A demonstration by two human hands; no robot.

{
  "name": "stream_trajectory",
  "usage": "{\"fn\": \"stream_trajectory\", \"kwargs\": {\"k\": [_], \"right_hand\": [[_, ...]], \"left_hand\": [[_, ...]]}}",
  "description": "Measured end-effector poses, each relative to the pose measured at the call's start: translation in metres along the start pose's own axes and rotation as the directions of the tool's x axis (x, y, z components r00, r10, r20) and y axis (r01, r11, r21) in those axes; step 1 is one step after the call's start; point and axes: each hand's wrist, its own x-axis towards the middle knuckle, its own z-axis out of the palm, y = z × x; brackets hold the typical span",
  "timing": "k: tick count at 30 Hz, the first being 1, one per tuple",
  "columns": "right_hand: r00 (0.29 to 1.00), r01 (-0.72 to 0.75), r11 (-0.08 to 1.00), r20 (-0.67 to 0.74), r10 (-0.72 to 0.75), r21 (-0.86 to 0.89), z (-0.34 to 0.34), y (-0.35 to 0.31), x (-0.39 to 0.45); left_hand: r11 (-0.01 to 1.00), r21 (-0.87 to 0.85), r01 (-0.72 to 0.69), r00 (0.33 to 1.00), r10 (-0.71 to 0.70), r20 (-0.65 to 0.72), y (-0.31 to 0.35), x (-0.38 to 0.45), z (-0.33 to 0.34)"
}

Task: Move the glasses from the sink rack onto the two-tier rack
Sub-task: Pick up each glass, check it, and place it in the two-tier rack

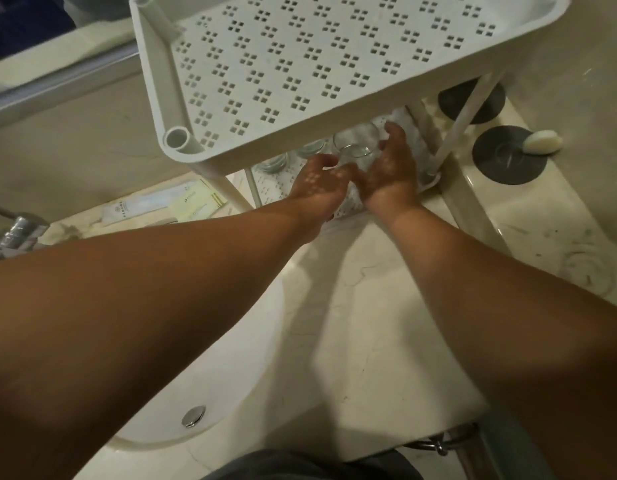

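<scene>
A white perforated two-tier rack (300,64) stands on the counter, its top tier bare and close to the camera. Both my hands reach under it onto the lower tier (269,188). A clear glass (355,147) stands there between them. My left hand (320,185) curls against its left side and my right hand (390,171) cups its right side. Two more clear glasses (310,147) (274,162) stand to the left on the same tier, partly hidden by the top tier's rim.
A white sink basin with a metal drain plug (193,416) lies at lower left, a chrome tap (16,230) at far left. Packets (161,206) lie behind the rack's legs. Two dark round coasters (507,155) and a pale soap bar (542,142) sit at right.
</scene>
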Motion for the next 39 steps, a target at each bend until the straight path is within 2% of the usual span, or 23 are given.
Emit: {"fn": "stream_trajectory", "kwargs": {"k": [2, 6, 10, 13, 16, 18, 21, 27, 31, 35, 39], "right_hand": [[0.996, -0.041, 0.999, -0.081, 0.041, 0.009, 0.005, 0.002, 0.002], [0.997, -0.055, 0.993, -0.068, 0.048, -0.103, 0.014, 0.005, 0.006], [0.996, -0.015, 0.996, -0.093, 0.007, -0.087, 0.016, 0.009, 0.003], [0.997, 0.067, 0.997, -0.043, -0.068, -0.033, 0.018, 0.012, 0.002], [0.998, 0.049, 0.998, -0.036, -0.050, -0.030, 0.020, 0.011, 0.003], [0.993, 0.103, 0.994, -0.044, -0.105, -0.038, 0.022, 0.011, 0.002], [0.996, 0.085, 0.995, -0.031, -0.083, 0.053, 0.024, 0.011, 0.001], [0.997, 0.064, 0.978, -0.021, -0.070, -0.199, 0.031, 0.011, 0.003], [0.995, 0.085, 0.943, 0.076, -0.063, -0.323, 0.033, 0.013, 0.004], [0.987, 0.107, 0.924, 0.152, -0.053, -0.366, 0.033, 0.013, 0.006], [0.962, 0.128, 0.870, 0.273, 0.008, -0.476, 0.033, 0.013, 0.010]], "left_hand": [[1.000, 0.001, 0.000, 1.000, 0.000, 0.002, 0.003, 0.001, 0.001], [0.999, 0.012, -0.034, 0.999, 0.034, 0.024, 0.006, 0.001, 0.005], [0.999, 0.006, -0.046, 0.997, 0.045, 0.062, 0.005, 0.001, 0.006], [0.999, 0.000, -0.052, 0.995, 0.052, 0.083, 0.006, 0.003, 0.008], [0.999, -0.003, -0.049, 0.993, 0.049, 0.103, 0.007, 0.005, 0.008], [0.999, -0.003, -0.043, 0.993, 0.043, 0.107, 0.007, 0.005, 0.008], [0.999, 0.018, -0.041, 0.994, 0.039, 0.104, 0.006, 0.005, 0.007], [0.997, 0.008, -0.080, 0.992, 0.079, 0.097, 0.010, 0.005, 0.003], [0.996, 0.021, -0.090, 0.992, 0.088, 0.085, 0.010, 0.004, 0.001], [0.994, 0.046, -0.094, 0.993, 0.090, 0.073, 0.007, 0.003, 0.000], [0.991, 0.059, -0.122, 0.990, 0.118, 0.073, 0.004, 0.002, 0.000]]}}
